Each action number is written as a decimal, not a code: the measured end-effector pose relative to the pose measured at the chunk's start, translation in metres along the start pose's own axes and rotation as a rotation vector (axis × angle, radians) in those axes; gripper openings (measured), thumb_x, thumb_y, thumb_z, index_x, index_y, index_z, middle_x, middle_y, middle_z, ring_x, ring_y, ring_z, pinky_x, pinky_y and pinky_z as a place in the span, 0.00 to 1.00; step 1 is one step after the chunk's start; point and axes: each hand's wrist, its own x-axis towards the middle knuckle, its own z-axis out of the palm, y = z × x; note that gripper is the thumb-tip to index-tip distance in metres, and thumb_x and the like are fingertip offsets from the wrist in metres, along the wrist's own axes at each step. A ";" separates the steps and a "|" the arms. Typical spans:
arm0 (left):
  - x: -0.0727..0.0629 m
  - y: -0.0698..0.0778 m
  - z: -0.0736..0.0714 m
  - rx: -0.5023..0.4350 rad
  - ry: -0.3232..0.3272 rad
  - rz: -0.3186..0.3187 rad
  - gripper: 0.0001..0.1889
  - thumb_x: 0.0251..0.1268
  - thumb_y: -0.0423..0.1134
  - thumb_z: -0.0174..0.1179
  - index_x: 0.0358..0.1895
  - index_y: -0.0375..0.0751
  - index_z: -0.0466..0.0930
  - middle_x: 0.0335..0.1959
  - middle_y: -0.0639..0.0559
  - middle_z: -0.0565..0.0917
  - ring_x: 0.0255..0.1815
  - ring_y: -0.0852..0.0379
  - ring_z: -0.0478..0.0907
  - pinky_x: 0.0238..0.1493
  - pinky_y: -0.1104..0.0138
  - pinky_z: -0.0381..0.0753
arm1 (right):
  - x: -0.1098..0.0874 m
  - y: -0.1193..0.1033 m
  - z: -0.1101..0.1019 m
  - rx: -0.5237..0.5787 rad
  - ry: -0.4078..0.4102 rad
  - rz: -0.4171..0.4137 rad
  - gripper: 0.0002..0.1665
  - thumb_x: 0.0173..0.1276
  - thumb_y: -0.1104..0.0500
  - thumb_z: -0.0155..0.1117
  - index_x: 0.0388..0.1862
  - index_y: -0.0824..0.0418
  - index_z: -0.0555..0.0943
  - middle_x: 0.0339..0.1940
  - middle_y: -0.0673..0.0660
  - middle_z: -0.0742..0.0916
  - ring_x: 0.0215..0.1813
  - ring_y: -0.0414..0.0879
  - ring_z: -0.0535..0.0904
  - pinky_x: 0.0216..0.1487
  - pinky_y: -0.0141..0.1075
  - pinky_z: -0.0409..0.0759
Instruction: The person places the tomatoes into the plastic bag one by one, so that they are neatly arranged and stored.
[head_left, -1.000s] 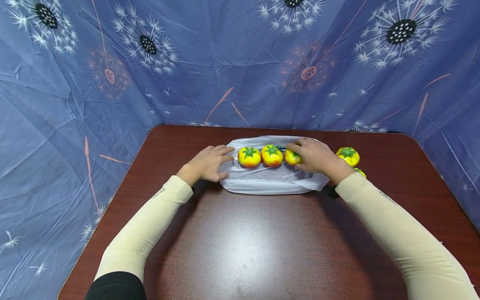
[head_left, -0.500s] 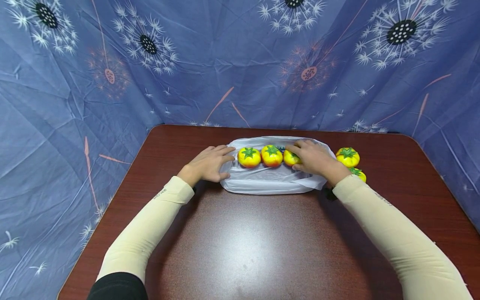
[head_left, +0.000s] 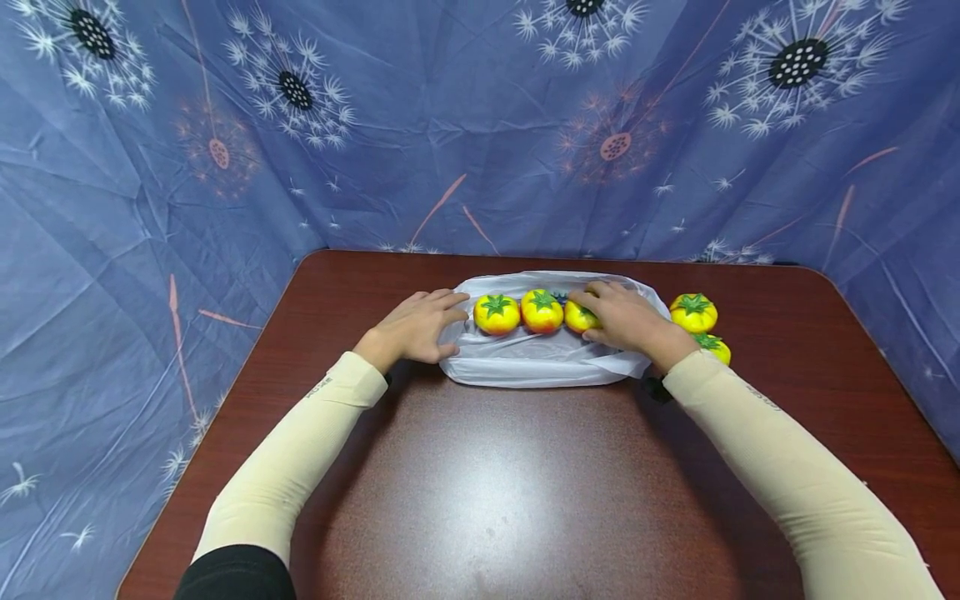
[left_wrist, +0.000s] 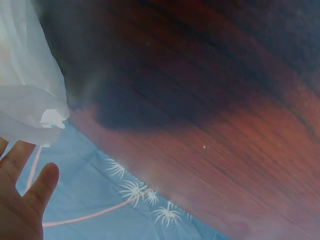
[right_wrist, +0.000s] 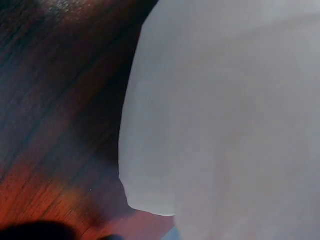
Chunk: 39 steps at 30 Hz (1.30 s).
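In the head view, a white plastic bag (head_left: 536, 372) lies on the table with its mouth spread upward. Two yellow-and-red tomatoes with green leafy tops, a left one (head_left: 497, 315) and a middle one (head_left: 542, 312), sit in a row inside it. My right hand (head_left: 622, 315) holds a third tomato (head_left: 579, 317) at the row's right end, covering part of it. My left hand (head_left: 416, 327) is at the bag's left end, fingers spread and touching its edge. In the right wrist view the bag (right_wrist: 220, 120) hides the right hand.
Two more tomatoes, a rear one (head_left: 693, 313) and a front one (head_left: 714, 347), lie on the brown table (head_left: 480, 483) right of the bag, by the right forearm. A blue dandelion-patterned cloth (head_left: 420, 125) hangs behind the table and along its left side.
The right hand has shifted slightly left, with the third tomato moving closer to the middle one. The front loose tomato shows more beside the forearm. The left hand stays nearly still.
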 end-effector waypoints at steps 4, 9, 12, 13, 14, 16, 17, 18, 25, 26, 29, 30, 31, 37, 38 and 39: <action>0.000 0.000 0.000 0.001 -0.005 -0.002 0.32 0.58 0.56 0.61 0.67 0.49 0.75 0.78 0.49 0.64 0.78 0.45 0.60 0.72 0.50 0.65 | 0.000 -0.001 -0.001 0.000 0.001 0.002 0.42 0.65 0.53 0.70 0.75 0.57 0.66 0.70 0.69 0.72 0.68 0.69 0.69 0.66 0.65 0.68; 0.000 0.001 0.002 0.000 -0.008 -0.009 0.32 0.58 0.57 0.60 0.67 0.49 0.75 0.78 0.50 0.64 0.79 0.45 0.60 0.72 0.50 0.65 | 0.001 -0.001 0.000 -0.007 0.005 -0.004 0.44 0.63 0.52 0.71 0.75 0.57 0.65 0.70 0.69 0.72 0.69 0.68 0.69 0.66 0.65 0.69; -0.001 0.002 0.002 -0.008 -0.003 -0.010 0.32 0.58 0.56 0.60 0.67 0.49 0.75 0.78 0.49 0.64 0.78 0.44 0.60 0.71 0.49 0.66 | 0.001 -0.002 0.000 -0.006 -0.002 -0.001 0.46 0.62 0.51 0.72 0.76 0.57 0.64 0.71 0.69 0.71 0.70 0.68 0.68 0.66 0.65 0.69; -0.001 0.002 0.002 -0.009 -0.001 -0.008 0.32 0.58 0.56 0.60 0.67 0.49 0.75 0.78 0.49 0.64 0.78 0.44 0.60 0.71 0.49 0.66 | 0.000 -0.002 0.000 -0.006 -0.005 0.000 0.46 0.62 0.51 0.73 0.76 0.56 0.64 0.72 0.69 0.71 0.70 0.68 0.67 0.67 0.65 0.68; -0.001 0.002 0.002 -0.013 0.001 -0.007 0.33 0.58 0.56 0.61 0.67 0.49 0.75 0.77 0.49 0.64 0.78 0.44 0.60 0.71 0.49 0.66 | 0.000 -0.002 0.000 -0.007 -0.006 0.004 0.47 0.61 0.51 0.73 0.76 0.56 0.64 0.72 0.68 0.70 0.70 0.68 0.67 0.67 0.65 0.68; -0.001 0.003 0.001 -0.018 0.002 -0.006 0.33 0.58 0.56 0.61 0.67 0.48 0.75 0.78 0.49 0.64 0.78 0.44 0.60 0.72 0.49 0.65 | 0.000 -0.002 0.000 -0.011 -0.001 0.003 0.48 0.60 0.51 0.74 0.77 0.56 0.63 0.73 0.68 0.70 0.71 0.68 0.66 0.67 0.65 0.67; -0.001 0.004 0.001 -0.019 0.001 -0.007 0.33 0.58 0.56 0.61 0.67 0.48 0.75 0.78 0.49 0.64 0.78 0.43 0.60 0.72 0.49 0.65 | -0.001 -0.002 0.000 -0.015 0.003 -0.002 0.48 0.60 0.51 0.74 0.76 0.56 0.64 0.73 0.68 0.70 0.71 0.69 0.66 0.67 0.66 0.68; -0.001 0.004 0.001 -0.020 0.000 -0.009 0.33 0.58 0.56 0.61 0.67 0.48 0.75 0.78 0.49 0.64 0.78 0.43 0.60 0.72 0.49 0.65 | -0.001 -0.002 0.000 -0.021 0.011 -0.010 0.47 0.60 0.52 0.74 0.76 0.56 0.65 0.72 0.68 0.71 0.70 0.69 0.67 0.66 0.65 0.68; -0.001 0.004 0.002 -0.017 -0.001 -0.015 0.33 0.58 0.56 0.60 0.67 0.49 0.75 0.78 0.49 0.64 0.79 0.44 0.60 0.73 0.49 0.64 | -0.003 -0.005 -0.001 -0.028 0.045 -0.028 0.39 0.62 0.51 0.71 0.70 0.60 0.71 0.64 0.69 0.78 0.65 0.69 0.74 0.63 0.63 0.73; 0.000 0.004 0.002 -0.015 -0.001 -0.013 0.33 0.58 0.56 0.60 0.68 0.49 0.75 0.78 0.49 0.63 0.79 0.44 0.60 0.73 0.49 0.64 | -0.003 -0.005 0.000 -0.028 0.048 -0.022 0.39 0.62 0.50 0.70 0.70 0.60 0.71 0.63 0.69 0.78 0.65 0.69 0.74 0.63 0.63 0.73; 0.000 0.003 0.002 -0.006 -0.001 -0.012 0.33 0.59 0.57 0.60 0.68 0.50 0.75 0.78 0.50 0.64 0.79 0.44 0.60 0.72 0.49 0.65 | -0.003 -0.005 -0.001 -0.029 0.051 -0.015 0.39 0.63 0.47 0.68 0.70 0.61 0.71 0.62 0.70 0.79 0.64 0.69 0.75 0.62 0.63 0.74; 0.000 0.003 0.003 -0.006 -0.001 -0.012 0.33 0.58 0.57 0.60 0.67 0.50 0.75 0.78 0.49 0.64 0.79 0.44 0.60 0.72 0.49 0.65 | -0.003 -0.006 -0.001 -0.030 0.049 -0.015 0.39 0.63 0.47 0.68 0.70 0.62 0.71 0.62 0.71 0.79 0.63 0.69 0.76 0.62 0.63 0.74; 0.000 0.003 0.003 -0.005 -0.001 -0.012 0.32 0.58 0.57 0.60 0.67 0.50 0.75 0.78 0.49 0.64 0.79 0.44 0.60 0.72 0.49 0.65 | -0.003 -0.006 -0.001 -0.031 0.047 -0.016 0.40 0.63 0.47 0.68 0.70 0.62 0.71 0.62 0.71 0.79 0.63 0.70 0.76 0.62 0.63 0.74; 0.000 0.004 0.002 0.000 0.000 -0.013 0.32 0.59 0.56 0.60 0.67 0.50 0.75 0.78 0.49 0.63 0.79 0.45 0.59 0.72 0.50 0.65 | -0.005 -0.006 -0.004 -0.016 0.032 -0.011 0.40 0.64 0.47 0.67 0.72 0.62 0.69 0.67 0.71 0.76 0.66 0.70 0.73 0.65 0.63 0.72; 0.000 0.004 0.002 0.002 -0.001 -0.014 0.33 0.59 0.57 0.60 0.68 0.50 0.74 0.78 0.49 0.63 0.79 0.45 0.59 0.73 0.50 0.65 | -0.005 -0.007 -0.004 -0.013 0.033 -0.011 0.40 0.65 0.47 0.67 0.72 0.62 0.69 0.67 0.71 0.75 0.67 0.70 0.72 0.65 0.63 0.72; 0.000 0.004 0.002 0.004 -0.002 -0.015 0.33 0.59 0.57 0.60 0.68 0.50 0.74 0.78 0.50 0.63 0.78 0.45 0.60 0.73 0.50 0.64 | -0.005 -0.007 -0.005 -0.010 0.034 -0.009 0.40 0.65 0.46 0.67 0.72 0.62 0.69 0.68 0.71 0.74 0.67 0.70 0.72 0.65 0.63 0.71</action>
